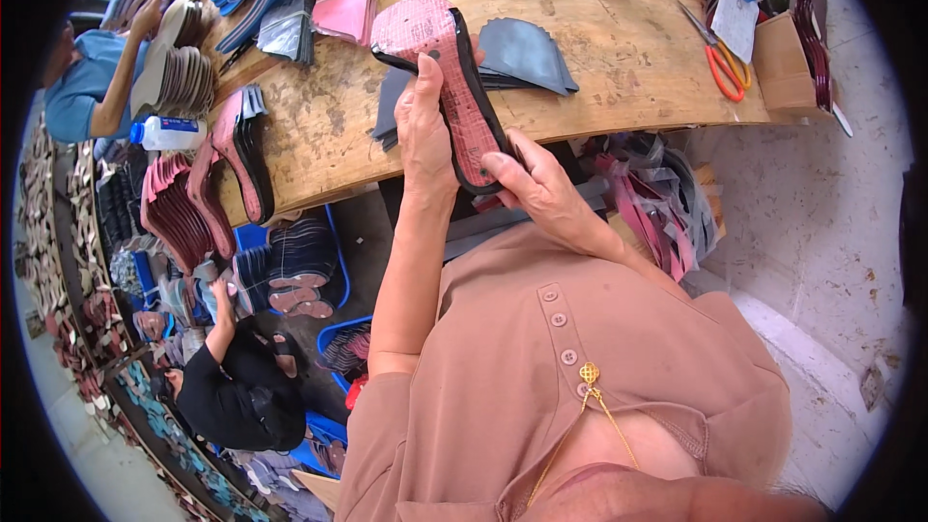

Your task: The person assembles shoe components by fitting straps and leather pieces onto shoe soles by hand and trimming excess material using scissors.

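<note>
A pink shoe insole [462, 97] with black material wrapped round its edge is held up in front of the table's near edge. My left hand [422, 130] grips its middle, thumb lying on the pink face and fingers behind it. At the narrow heel end, my right hand [541, 184] pinches the edge with the thumb on top; its other fingers are partly hidden underneath. Just behind the insole, a fanned stack of dark grey sheet pieces [527, 53] lies on the wooden table [619, 87].
Orange-handled scissors [725, 72] and a cardboard box [785, 63] sit at the table's right. A tied pink stack [346, 2], blue soles [275, 0] and a white bottle [172, 132] are leftward. Two people work there, one in blue [92, 87], one in black [237, 391].
</note>
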Available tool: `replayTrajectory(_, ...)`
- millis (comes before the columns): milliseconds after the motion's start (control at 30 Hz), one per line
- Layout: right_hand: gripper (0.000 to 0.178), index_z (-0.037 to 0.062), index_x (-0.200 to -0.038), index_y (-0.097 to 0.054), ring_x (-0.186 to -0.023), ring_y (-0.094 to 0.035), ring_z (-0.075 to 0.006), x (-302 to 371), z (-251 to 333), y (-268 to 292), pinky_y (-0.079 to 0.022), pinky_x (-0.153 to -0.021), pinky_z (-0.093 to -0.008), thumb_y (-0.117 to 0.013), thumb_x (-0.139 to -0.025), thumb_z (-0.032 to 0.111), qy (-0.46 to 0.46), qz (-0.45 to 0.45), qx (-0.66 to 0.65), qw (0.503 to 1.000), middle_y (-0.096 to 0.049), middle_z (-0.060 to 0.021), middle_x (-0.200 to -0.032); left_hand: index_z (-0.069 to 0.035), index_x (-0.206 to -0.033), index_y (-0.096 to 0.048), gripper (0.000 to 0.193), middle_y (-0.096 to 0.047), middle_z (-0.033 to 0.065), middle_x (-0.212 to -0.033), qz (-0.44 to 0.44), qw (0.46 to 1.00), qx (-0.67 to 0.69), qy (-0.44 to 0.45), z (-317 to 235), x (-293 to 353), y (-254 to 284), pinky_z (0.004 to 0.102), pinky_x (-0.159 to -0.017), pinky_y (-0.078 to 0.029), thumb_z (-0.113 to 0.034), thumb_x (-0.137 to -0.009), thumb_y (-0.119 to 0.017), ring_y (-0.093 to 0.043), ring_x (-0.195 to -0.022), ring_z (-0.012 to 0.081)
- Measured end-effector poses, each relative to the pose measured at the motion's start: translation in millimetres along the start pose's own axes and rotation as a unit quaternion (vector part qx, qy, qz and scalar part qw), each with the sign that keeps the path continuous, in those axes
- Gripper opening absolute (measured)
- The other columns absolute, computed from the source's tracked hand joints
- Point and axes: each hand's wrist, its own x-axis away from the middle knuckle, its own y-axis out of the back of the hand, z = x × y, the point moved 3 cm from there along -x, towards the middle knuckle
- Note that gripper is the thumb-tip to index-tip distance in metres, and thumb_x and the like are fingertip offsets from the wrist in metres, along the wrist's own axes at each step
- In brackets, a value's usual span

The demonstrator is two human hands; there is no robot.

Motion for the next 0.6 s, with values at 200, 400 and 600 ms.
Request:
replayTrajectory(200,0.034,0.0008,-0.085,-0.059,-0.064,-0.049,-0.0044,-57.9,37.8,26.7,-0.041,-0.056,-0.0227,-0.056,-0.096,0.033,0.098,-0.026,0.012,0.995,-0.053,0.0008,-0.068,0.001,-0.125,-0.052,0.052,-0.06,0.0033,-0.113,0.032,0.995,0.075,0.06,15.3,17.3,-17.3,0.0276,-0.089,-0.046,-0.043,-0.098,-0.05,-0.056,-0.101,0.01)
replayTrajectory(400,0.036,0.0031,-0.079,-0.061,-0.055,-0.047,-0.0045,-16.2,7.4,-13.7,-0.041,-0.053,-0.0239,-0.054,-0.097,0.033,0.065,0.206,0.048,0.975,-0.055,0.0009,-0.065,-0.008,-0.134,-0.047,0.053,-0.06,0.008,-0.114,0.004,0.989,0.143,-0.042,-28.6,0.9,40.3,0.0305,-0.085,-0.051,-0.045,-0.096,-0.05,-0.062,-0.098,0.0177)
replayTrajectory(600,0.026,0.0061,-0.095,-0.065,-0.088,-0.061,-0.0243,-59.1,26.8,68.2,-0.05,-0.073,-0.0339,-0.072,-0.08,0.026,0.351,-0.152,0.52,0.764,-0.061,-0.0057,-0.094,0.001,-0.131,-0.045,0.046,-0.058,0.0181,-0.123,0.009,0.999,0.053,-0.01,-26.6,29.7,46.6,0.0427,-0.092,-0.053,-0.027,-0.096,-0.055,-0.063,-0.105,0.0299)
